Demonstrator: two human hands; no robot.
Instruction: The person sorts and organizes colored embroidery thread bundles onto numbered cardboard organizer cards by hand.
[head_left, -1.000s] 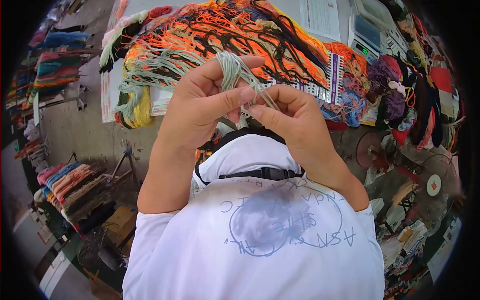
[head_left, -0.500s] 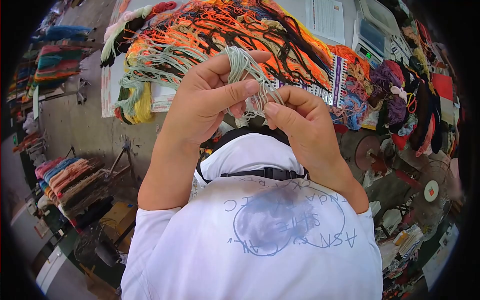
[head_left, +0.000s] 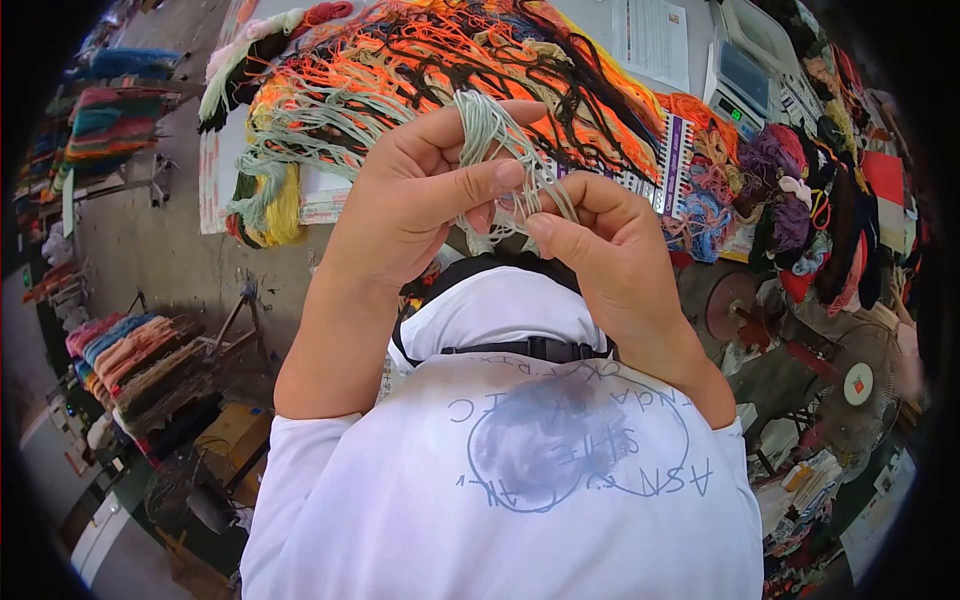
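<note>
In the head view, a small hank of pale grey-green yarn [head_left: 484,125] is looped over the fingers of my left hand [head_left: 425,195], the thumb bent across in front. My right hand [head_left: 602,232] is at its right side, thumb and index finger pinched on strands of the same hank. Both hands are raised close together, in front of the table's near edge. Behind them spreads a large heap of orange and black yarn [head_left: 420,65], with more pale green strands [head_left: 320,125] at its left. Some lower loops are hidden by my fingers.
At the back right stand a digital scale [head_left: 738,100] and a printed sheet [head_left: 650,40]. A spiral-bound card [head_left: 676,150] lies near mixed yarn bundles [head_left: 712,185]. A fan [head_left: 858,384] is at lower right, and racks of coloured yarn [head_left: 140,350] stand at left.
My right hand's fingertips have shifted slightly, and the strands by them are spread a little further right. My left hand keeps nearly the same hold on the hank.
</note>
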